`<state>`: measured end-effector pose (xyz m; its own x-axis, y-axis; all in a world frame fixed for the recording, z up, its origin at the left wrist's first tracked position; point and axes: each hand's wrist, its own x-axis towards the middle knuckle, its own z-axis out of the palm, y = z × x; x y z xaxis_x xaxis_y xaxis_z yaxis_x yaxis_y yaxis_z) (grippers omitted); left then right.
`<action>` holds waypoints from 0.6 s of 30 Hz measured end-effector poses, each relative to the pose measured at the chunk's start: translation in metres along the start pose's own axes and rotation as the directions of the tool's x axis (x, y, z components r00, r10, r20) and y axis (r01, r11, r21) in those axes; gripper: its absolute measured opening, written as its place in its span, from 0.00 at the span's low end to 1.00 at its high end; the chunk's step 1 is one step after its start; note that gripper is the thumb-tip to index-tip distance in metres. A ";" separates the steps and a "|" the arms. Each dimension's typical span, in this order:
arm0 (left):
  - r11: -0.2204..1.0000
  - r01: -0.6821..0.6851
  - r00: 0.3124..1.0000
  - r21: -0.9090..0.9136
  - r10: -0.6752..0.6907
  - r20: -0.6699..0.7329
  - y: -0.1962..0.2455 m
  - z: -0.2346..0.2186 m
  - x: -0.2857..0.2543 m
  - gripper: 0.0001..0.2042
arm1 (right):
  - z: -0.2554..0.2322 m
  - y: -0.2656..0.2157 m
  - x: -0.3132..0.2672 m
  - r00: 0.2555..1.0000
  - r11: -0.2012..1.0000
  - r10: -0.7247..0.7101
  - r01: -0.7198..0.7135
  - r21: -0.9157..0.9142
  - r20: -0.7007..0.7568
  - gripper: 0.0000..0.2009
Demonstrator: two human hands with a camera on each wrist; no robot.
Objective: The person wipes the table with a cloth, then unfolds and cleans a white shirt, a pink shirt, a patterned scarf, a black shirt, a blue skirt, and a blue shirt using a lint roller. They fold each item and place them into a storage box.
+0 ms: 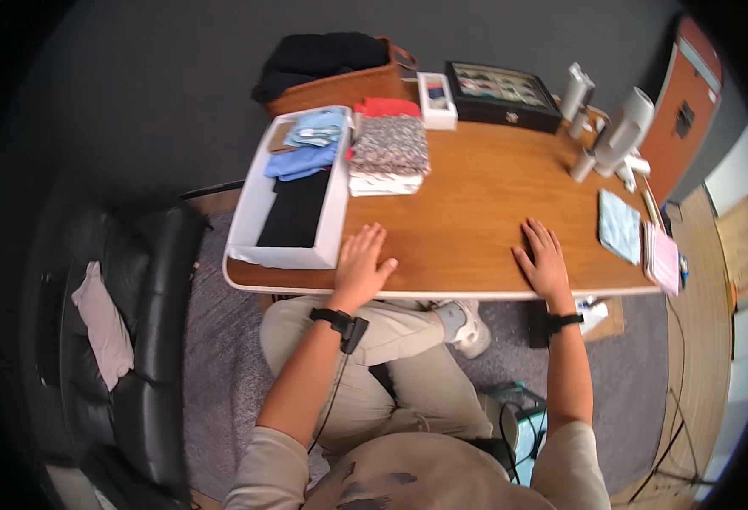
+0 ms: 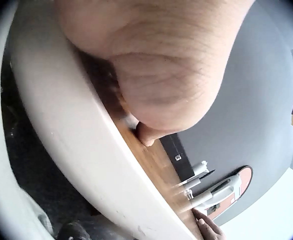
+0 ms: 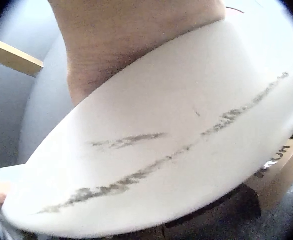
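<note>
My left hand [image 1: 363, 265] rests palm down near the table's front edge, its fingers extended beside the right wall of a white box [image 1: 336, 204]. Inside that box lie light blue folded clothes [image 1: 312, 140] and a black folded garment [image 1: 295, 212]. Just beyond the left fingertips sits a stack of folded clothes [image 1: 389, 149], with red, speckled grey and white layers. My right hand [image 1: 547, 263] lies flat on the wooden table [image 1: 467, 195], fingers spread and holding nothing. To its right are a pale blue folded cloth [image 1: 619, 225] and a pink one [image 1: 663, 257].
Along the back stand a brown basket [image 1: 340, 87] of dark cloth, a small white box [image 1: 436, 102] and a black display case [image 1: 506, 95]. White appliances [image 1: 625, 132] stand at the back right. The table's white edge [image 3: 161, 150] shows scuff marks. A black sofa [image 1: 157, 340] is at left.
</note>
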<state>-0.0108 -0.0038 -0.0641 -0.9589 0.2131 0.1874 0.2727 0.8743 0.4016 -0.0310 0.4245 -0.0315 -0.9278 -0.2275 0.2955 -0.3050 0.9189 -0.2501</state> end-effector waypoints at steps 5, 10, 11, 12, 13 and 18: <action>0.999 0.032 0.999 -0.026 -0.033 -0.041 0.003 -0.005 0.000 0.35 | 0.001 0.002 0.004 0.999 0.999 -0.036 0.036 -0.011 0.004 0.30; 0.994 0.059 0.997 -0.089 -0.063 -0.042 0.008 -0.007 -0.004 0.35 | 0.001 0.003 0.002 1.000 1.000 -0.015 0.015 0.001 0.022 0.30; 0.993 0.061 0.998 -0.097 -0.064 -0.028 0.007 -0.010 -0.002 0.35 | 0.000 0.001 0.004 0.999 1.000 -0.029 0.029 0.001 0.012 0.30; 0.993 0.063 0.997 -0.100 -0.066 -0.031 0.008 -0.010 -0.002 0.35 | 0.000 0.000 0.003 1.000 1.000 -0.016 0.016 0.003 0.020 0.30; 0.993 0.061 0.997 -0.098 -0.066 -0.043 0.008 -0.009 -0.002 0.35 | -0.001 0.001 0.003 1.000 1.000 0.000 0.000 0.004 0.028 0.29; 0.994 0.032 0.999 -0.103 -0.036 -0.037 0.004 -0.006 -0.003 0.36 | -0.003 -0.002 0.005 0.999 1.000 0.003 -0.004 0.021 0.035 0.30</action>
<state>-0.0069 -0.0037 -0.0580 -0.9645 0.1650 0.2059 0.2484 0.8312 0.4974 -0.0342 0.4221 -0.0264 -0.9357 -0.2362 0.2621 -0.3062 0.9127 -0.2706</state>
